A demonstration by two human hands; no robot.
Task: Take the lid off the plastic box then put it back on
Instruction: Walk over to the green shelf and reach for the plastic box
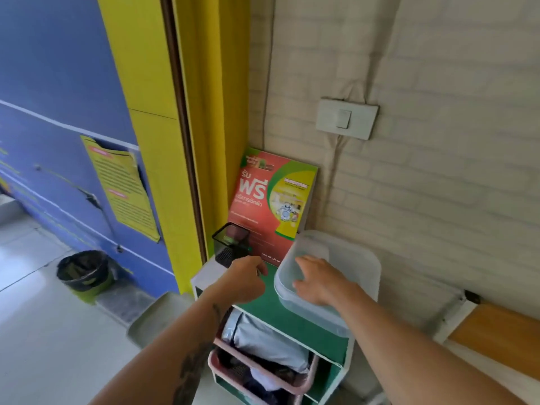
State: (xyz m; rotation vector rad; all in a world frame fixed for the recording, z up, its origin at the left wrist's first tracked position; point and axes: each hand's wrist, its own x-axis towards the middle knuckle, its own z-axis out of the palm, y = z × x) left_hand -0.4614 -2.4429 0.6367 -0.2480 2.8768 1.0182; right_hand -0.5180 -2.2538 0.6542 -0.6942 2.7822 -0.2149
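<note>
A clear plastic box [309, 312] sits on the green top of a small shelf unit [260, 292], against the brick wall. Its translucent lid [350, 258] lies on top of it. My right hand [318, 280] rests flat on the lid with the fingers spread, gripping nothing. To the left of the box, my left hand [245, 276] hovers over the shelf top with its fingers curled in. It stays just clear of the box's left edge and holds nothing.
A black mesh holder [232, 241] and a red-green sign [268, 197] stand behind the hands. A pink basket [263, 372] of cloth fills the shelf below. A lined bin [84, 273] stands on the floor at left, and a wooden board [496, 331] lies at right.
</note>
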